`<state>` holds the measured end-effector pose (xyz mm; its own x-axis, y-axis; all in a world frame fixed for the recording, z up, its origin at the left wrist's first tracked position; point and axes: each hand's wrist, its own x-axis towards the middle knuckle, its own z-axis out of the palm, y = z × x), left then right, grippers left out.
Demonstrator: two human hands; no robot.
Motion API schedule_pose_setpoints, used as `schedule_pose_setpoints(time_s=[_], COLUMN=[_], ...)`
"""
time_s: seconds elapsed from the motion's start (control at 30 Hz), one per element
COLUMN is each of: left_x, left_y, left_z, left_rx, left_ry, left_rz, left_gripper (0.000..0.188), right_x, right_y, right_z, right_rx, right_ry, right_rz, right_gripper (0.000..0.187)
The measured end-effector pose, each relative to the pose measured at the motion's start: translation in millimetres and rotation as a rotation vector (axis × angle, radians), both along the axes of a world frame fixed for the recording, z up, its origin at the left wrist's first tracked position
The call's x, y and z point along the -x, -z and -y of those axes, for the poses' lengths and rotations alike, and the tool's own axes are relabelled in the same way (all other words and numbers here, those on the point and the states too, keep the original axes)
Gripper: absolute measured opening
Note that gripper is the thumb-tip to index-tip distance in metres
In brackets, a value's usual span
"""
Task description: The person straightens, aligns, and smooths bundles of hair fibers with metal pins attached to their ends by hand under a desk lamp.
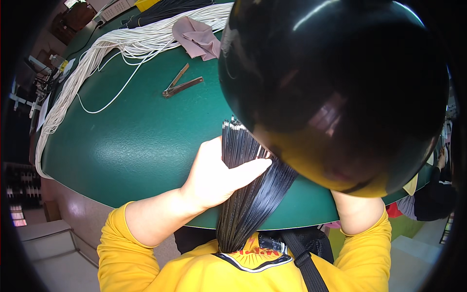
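My left hand [210, 176] is closed around a thick bundle of thin black wires [243, 194], its thumb lying across the front. The upper wire ends are gathered roughly level, with pale, shiny tips. From there the bundle runs down over the table edge toward my chest. A big glossy black dome [335, 92] hangs over the right half of the view and covers part of the bundle. Behind the dome my right hand is hidden; only its forearm shows below the rim.
On the green table [136, 160] lies a V-shaped hinged tool [182, 87]. Long white cables [92, 53] sweep along the far and left edges, with a pinkish cloth [197, 39] on them. More black strands [165, 12] lie farther back. Another person [433, 199] is at the far right.
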<state>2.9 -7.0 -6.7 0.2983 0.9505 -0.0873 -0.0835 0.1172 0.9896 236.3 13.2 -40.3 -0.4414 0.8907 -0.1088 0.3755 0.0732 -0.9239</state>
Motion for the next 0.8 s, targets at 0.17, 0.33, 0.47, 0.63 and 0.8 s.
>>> schedule_pose_setpoints(time_s=[0.17,0.33,0.47,0.63,0.8], left_x=[2,2,0,1,0], left_y=[3,2,-1,0,3], left_z=[-1,0,0,0,0], left_rx=[0.000,0.030,0.045,0.066,0.046], left_ry=[0.040,0.027,0.033,0.021,0.000], left_rz=[0.021,0.024,0.026,0.019,0.007], left_gripper=[0.011,0.011,0.011,0.011,0.012], right_x=[0,3,2,0,-2], right_y=[-1,1,-4,-2,-3], right_z=[6,20,5,11,12], right_rx=[0.005,0.011,0.014,0.021,0.027], right_ry=[0.003,0.002,0.009,0.008,0.014], right_rz=[0.005,0.005,0.013,0.014,0.019], right_gripper=[0.039,0.039,0.039,0.039,0.039])
